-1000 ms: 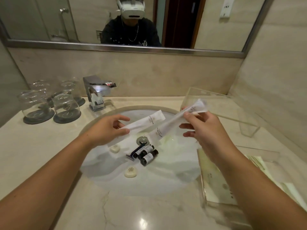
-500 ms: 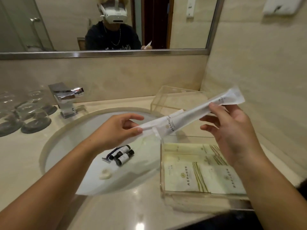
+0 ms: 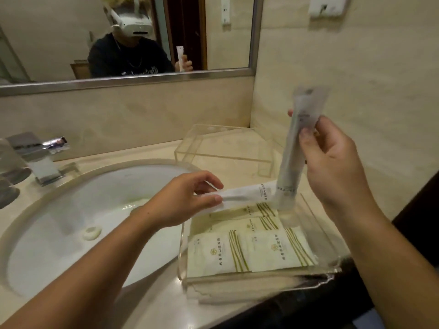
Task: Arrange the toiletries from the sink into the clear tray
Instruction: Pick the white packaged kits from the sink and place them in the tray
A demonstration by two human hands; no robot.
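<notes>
My right hand (image 3: 332,162) grips a long white packet (image 3: 293,148) nearly upright, its lower end dipping into the clear tray (image 3: 316,224). A second white packet (image 3: 247,193) is pinched in my left hand (image 3: 183,200) and lies flat across the tray's far left edge. Several cream sachets with green stripes (image 3: 251,250) lie flat in the tray. The white sink (image 3: 59,210) at left holds a small round soap (image 3: 91,232); my left forearm hides part of the basin.
A second clear tray (image 3: 225,146) stands upside down behind, against the corner wall. A chrome tap (image 3: 40,155) and glasses (image 3: 9,167) sit at far left. The counter edge (image 3: 249,307) runs close below the tray. A mirror covers the back wall.
Both hands carried the packets from over the sink to the tray. The right packet has swung from slanted to nearly upright. The view turned right, so the small bottles are out of sight.
</notes>
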